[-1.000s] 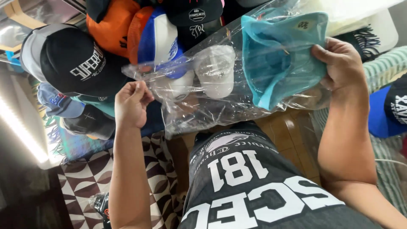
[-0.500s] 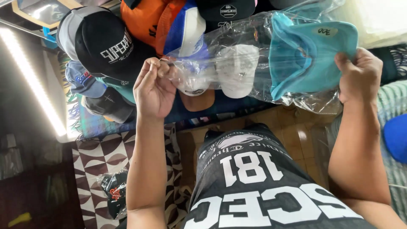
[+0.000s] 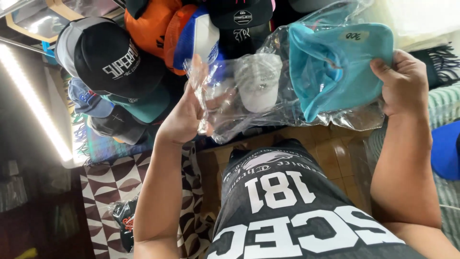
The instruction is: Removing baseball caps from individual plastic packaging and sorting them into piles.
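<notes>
My left hand point(image 3: 184, 117) has its fingers pinched shut on the crumpled open edge of a clear bag point(image 3: 249, 103), lifting that end up in front of me. My right hand point(image 3: 405, 84) grips the other end, fingers closed over the plastic and the teal cap point(image 3: 335, 67) inside it, thumb on the near side. The bag hangs stretched between both hands, above my lap. In its middle a white cap point(image 3: 258, 84) shows through the plastic, beside the teal one. Behind the bag lies a heap of caps: a black cap point(image 3: 112, 60) with white lettering to the left, an orange cap point(image 3: 148, 24) next to it, a blue-and-white cap point(image 3: 199, 36) just behind my left fingers. Below my left arm is a patterned rug point(image 3: 112, 184), and wooden floor point(image 3: 335, 148) shows under the bag.
</notes>
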